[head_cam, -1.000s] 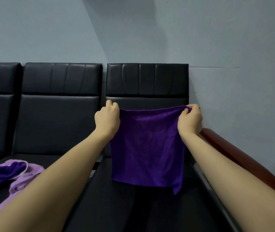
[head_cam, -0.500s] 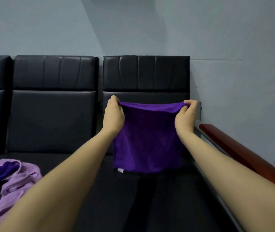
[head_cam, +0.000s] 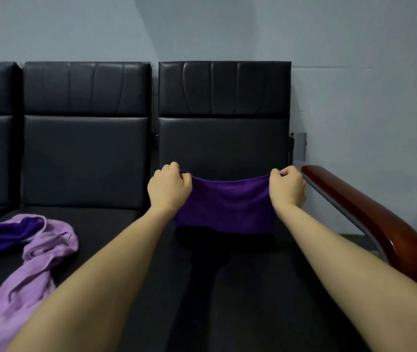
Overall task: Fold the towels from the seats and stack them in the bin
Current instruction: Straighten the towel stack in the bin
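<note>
Lower now, our left hand (head_cam: 169, 188) and right hand (head_cam: 288, 189) pinch the dark purple towel (head_cam: 227, 207) over the seat (head_cam: 227, 288) — lilac towel (head_cam: 37, 262) left, armrest (head_cam: 370, 219) right.

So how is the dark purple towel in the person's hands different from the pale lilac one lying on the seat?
The dark purple towel is held up, stretched between the left hand and the right hand; the lilac towel lies loose with no hand on it. The dark purple one hangs fairly flat; the lilac one is crumpled and twisted. The held towel is over the end seat beside the wooden armrest; the lilac one is on the next seat. Both are soft purple-toned cloths.
</note>
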`<state>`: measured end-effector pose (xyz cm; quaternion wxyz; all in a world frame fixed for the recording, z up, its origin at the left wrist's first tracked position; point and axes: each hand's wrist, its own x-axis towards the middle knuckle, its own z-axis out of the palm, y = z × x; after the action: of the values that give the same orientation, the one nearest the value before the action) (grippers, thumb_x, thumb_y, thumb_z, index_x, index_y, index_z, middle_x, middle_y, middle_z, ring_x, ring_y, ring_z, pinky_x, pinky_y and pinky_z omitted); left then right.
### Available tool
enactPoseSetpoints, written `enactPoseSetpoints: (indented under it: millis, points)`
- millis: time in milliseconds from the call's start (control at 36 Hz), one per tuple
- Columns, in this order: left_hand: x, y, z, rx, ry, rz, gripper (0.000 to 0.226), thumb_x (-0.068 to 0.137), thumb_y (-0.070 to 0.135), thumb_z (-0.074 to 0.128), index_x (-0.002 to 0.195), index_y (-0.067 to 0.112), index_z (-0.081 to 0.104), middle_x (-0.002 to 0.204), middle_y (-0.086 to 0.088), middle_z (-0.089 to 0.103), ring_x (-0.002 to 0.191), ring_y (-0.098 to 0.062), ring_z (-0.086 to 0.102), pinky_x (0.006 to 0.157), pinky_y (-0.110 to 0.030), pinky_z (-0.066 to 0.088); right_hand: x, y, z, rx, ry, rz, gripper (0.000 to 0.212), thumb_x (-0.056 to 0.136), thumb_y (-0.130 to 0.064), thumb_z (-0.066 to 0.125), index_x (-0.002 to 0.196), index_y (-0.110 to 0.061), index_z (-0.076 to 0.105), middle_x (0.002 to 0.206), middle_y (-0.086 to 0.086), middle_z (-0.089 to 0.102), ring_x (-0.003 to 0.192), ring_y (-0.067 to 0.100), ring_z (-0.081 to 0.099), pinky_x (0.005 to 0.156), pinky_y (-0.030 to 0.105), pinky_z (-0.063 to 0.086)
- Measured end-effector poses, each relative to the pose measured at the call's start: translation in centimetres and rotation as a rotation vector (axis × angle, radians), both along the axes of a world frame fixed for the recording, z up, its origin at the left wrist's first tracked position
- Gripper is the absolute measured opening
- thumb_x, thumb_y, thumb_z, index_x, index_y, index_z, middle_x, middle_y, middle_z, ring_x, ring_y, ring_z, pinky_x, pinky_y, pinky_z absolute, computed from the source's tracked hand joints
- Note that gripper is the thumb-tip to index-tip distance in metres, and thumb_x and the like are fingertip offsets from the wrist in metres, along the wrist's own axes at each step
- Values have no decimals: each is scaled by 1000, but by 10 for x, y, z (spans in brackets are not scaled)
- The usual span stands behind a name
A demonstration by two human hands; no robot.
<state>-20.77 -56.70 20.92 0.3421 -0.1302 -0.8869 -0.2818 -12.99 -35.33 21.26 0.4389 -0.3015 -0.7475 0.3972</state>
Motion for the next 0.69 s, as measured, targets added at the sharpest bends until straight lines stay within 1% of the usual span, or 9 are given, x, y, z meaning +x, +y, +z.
enactPoseSetpoints:
  millis: [83,139,222,278,389,528,583,639,694]
  points:
    - [3,-3,-12,-96,-42,46,25,88,28,45,76,7,52,80,-8,59,77,-30,56,62,-34,38,5,0,-10,4,-86,-13,18,90,-22,50,78,-10,55,65,-4,45,66,20,47,65,30,35]
    - [3,-4,-19,-180,-96,61,27,87,30,45,75,7,54,82,-9,62,79,-31,58,61,-32,37,6,1,-18,-16,-143,-15,20,88,-24,50,77,-9,57,69,0,50,69,24,50,67,31,37]
    - [1,-5,-33,-264,-229,58,27,85,30,45,80,7,60,89,-9,64,83,-30,59,63,-30,39,4,5,-32,-73,-241,9,20,89,-25,53,83,-9,63,85,8,59,80,29,55,72,31,39]
    - [-2,-6,-44,-300,-326,46,27,85,29,46,86,8,63,96,-10,65,89,-30,60,65,-30,41,1,9,-44,-132,-336,37,22,88,-23,55,97,-7,67,101,13,64,92,32,60,75,31,39]
    - [-8,-3,-67,-390,-498,45,28,87,24,48,103,6,62,113,-13,62,111,-32,51,76,-33,40,-6,14,-71,-200,-472,69,30,87,-17,54,112,-5,65,117,16,63,105,35,59,84,35,46]
    - [-12,4,-97,-563,-470,69,31,88,20,44,110,6,62,121,-11,58,115,-32,46,94,-35,35,-13,13,-96,-163,-612,91,32,93,-20,51,123,-14,61,128,13,57,120,33,49,103,37,32]
    - [-14,6,-108,-565,-472,46,31,89,22,43,110,8,61,121,-10,56,115,-32,45,96,-37,31,-15,11,-105,-148,-630,124,31,96,-19,48,124,-12,59,126,13,57,119,32,50,104,38,33]
    - [-18,6,-119,-521,-464,4,30,88,23,43,107,9,61,118,-10,56,114,-32,46,99,-39,28,-19,12,-118,-109,-618,170,28,98,-18,46,121,-10,59,120,13,60,112,30,55,101,40,41]
    - [-20,6,-127,-404,-439,-38,25,88,24,45,99,10,63,108,-7,60,109,-28,49,100,-38,26,-23,12,-130,-60,-589,206,24,99,-18,45,117,-9,57,114,12,61,100,24,59,88,37,48]
